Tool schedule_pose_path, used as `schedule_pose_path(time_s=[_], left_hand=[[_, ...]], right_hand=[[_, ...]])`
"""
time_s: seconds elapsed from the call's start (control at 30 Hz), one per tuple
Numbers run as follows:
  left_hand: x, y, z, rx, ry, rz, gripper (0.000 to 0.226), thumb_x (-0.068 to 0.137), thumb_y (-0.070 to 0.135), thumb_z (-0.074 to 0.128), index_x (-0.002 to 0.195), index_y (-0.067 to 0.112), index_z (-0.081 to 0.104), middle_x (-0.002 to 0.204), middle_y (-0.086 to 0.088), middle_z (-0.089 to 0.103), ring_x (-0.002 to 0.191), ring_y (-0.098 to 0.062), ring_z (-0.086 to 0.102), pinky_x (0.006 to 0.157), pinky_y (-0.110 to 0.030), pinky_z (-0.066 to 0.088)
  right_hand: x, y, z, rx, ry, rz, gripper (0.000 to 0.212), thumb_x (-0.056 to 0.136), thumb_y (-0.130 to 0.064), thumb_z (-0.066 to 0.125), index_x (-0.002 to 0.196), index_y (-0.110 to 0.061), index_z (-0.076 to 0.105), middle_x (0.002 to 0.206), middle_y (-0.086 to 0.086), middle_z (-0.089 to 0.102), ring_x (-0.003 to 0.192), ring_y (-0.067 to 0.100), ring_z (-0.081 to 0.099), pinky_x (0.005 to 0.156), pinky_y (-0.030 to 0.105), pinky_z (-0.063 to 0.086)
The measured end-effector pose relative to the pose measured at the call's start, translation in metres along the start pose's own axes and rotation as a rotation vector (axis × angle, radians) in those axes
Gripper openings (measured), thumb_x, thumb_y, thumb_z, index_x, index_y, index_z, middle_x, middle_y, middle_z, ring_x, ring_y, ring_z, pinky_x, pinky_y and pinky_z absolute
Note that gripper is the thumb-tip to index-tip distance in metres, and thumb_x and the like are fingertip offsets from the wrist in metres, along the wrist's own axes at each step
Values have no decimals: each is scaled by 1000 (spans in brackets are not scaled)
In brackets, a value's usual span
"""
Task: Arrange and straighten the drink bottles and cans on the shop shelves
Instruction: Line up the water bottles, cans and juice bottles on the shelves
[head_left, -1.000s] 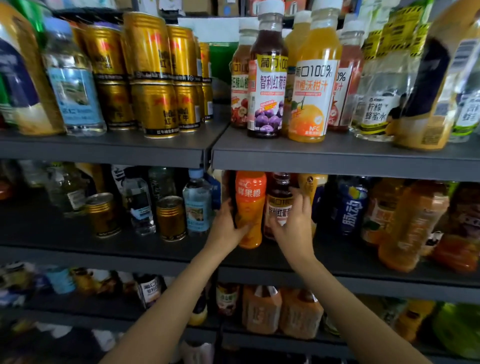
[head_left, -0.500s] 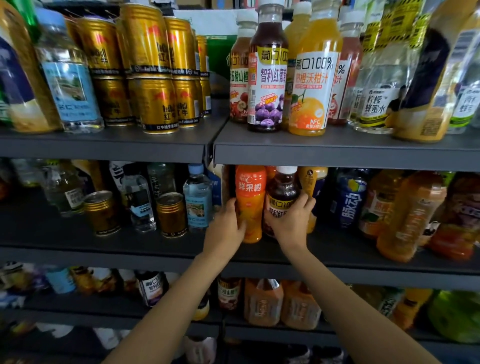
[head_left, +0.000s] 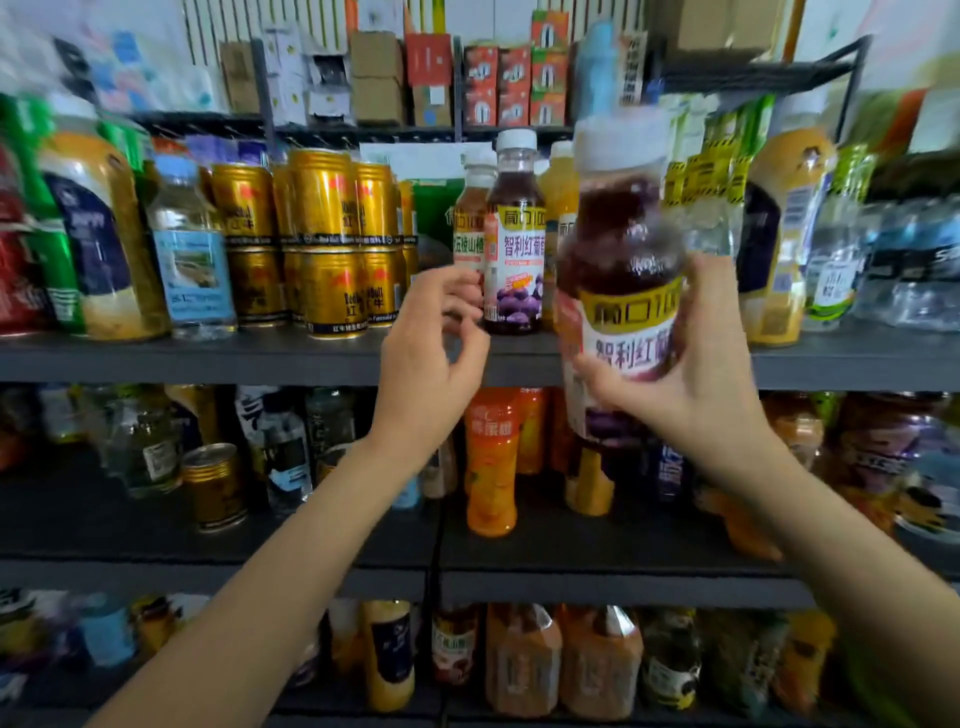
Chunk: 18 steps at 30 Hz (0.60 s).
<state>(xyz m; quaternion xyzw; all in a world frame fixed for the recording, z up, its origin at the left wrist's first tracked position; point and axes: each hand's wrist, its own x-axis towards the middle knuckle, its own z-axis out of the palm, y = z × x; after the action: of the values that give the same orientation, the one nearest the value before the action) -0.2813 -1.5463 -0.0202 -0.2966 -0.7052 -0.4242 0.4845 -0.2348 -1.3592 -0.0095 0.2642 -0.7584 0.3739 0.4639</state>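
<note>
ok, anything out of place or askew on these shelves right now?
Yes. A lone gold can sits on the middle shelf among water bottles, apart from the stacked gold cans on the shelf above. To the right on that middle shelf, an orange bottle leans well off upright. The right hand holds a grape juice bottle off the shelf.

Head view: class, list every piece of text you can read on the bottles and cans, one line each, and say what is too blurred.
"智利红" on the grape juice bottle that the right hand holds.
"智利红葡" on the matching shelf bottle.
"Red Bull" on the gold cans.
The other bottles' labels and the boxes on top are too blurred to read.
</note>
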Motion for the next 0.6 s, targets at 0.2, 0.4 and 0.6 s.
schedule_pose_path(time_s=[0.2, 0.4, 0.6], left_hand=[[37, -8, 2, -29, -220, -197, 54, 86, 9, 60, 134, 15, 36, 118, 6, 51, 100, -1, 52, 87, -13, 43], [52, -24, 10, -116, -543, -370, 100, 81, 14, 70, 148, 22, -5, 142, 6, 34, 124, -8, 43, 104, -26, 36], [60, -42, 30, -170, -457, -391, 99, 79, 12, 71, 148, 23, 1, 130, 10, 43, 112, -1, 46, 87, -11, 41]], right_hand=[[80, -1, 38, -47, 106, 30, 72, 64, -34, 74, 118, 3, 45, 106, 8, 39, 103, 16, 38, 78, 1, 27], [94, 29, 100, -10, 60, 302, 71, 73, -29, 77, 126, 1, 40, 123, 15, 42, 112, 20, 39, 78, 11, 23], [95, 46, 74, -164, 152, 199, 59, 84, -34, 66, 129, -2, 44, 126, 14, 42, 118, 24, 40, 92, 15, 27]])
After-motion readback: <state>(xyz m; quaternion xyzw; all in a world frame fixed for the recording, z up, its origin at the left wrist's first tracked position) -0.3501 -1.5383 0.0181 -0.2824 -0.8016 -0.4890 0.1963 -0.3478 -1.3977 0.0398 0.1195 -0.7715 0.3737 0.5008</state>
